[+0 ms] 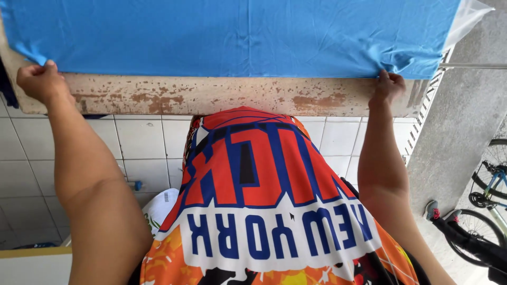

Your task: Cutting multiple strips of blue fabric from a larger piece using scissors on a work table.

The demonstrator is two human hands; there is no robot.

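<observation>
blue cloth (232, 34) flat on the desk (211, 96), long axis side to side | left hand (39, 79) and right hand (388, 86) each pinch its near hem, wide apart | both equally close

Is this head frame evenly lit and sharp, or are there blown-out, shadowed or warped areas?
Head view: even daylight, blue cloth sharp, with soft creases; left hand and right hand crisp; top-right corner blown out white; wide-angle lens bends the worn table edge and stretches the forearms.
</observation>
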